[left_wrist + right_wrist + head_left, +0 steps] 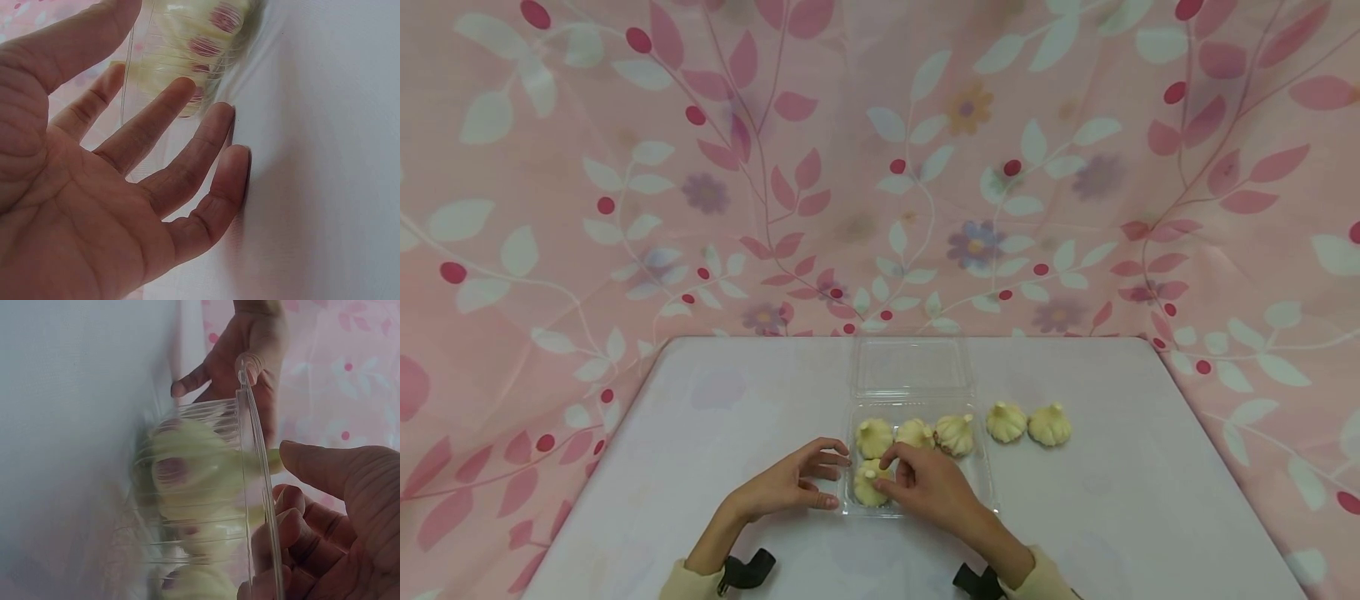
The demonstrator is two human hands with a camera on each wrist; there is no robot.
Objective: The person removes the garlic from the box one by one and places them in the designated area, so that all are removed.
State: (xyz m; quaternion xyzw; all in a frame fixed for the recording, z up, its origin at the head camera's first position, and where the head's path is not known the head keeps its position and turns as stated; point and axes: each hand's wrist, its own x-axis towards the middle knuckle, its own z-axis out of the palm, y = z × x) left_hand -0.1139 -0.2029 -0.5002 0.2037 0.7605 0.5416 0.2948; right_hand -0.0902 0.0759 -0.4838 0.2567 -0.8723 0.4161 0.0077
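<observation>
A clear plastic clamshell box (pixel 981 479) lies with its lid (pixel 913 367) folded back. Three garlic bulbs stand along its back row: left (pixel 874 437), middle (pixel 914 432) and right (pixel 954 435). One more bulb (pixel 869 486) sits at the front left, stem up. My right hand (pixel 936 487) reaches over the box from the right. In the right wrist view its thumb (pixel 312 464) is right at that bulb's stem, with the other fingers bent and spaced apart from the thumb. Beside the box's left wall is my left hand (pixel 790 482), fingers spread and palm empty.
Two more garlic bulbs, one nearer (pixel 1006 422) and one farther right (pixel 1050 426), sit on the table right of the box. The pale-covered table (pixel 722 400) ends at a pink floral cloth (pixel 850 167) behind and at both sides.
</observation>
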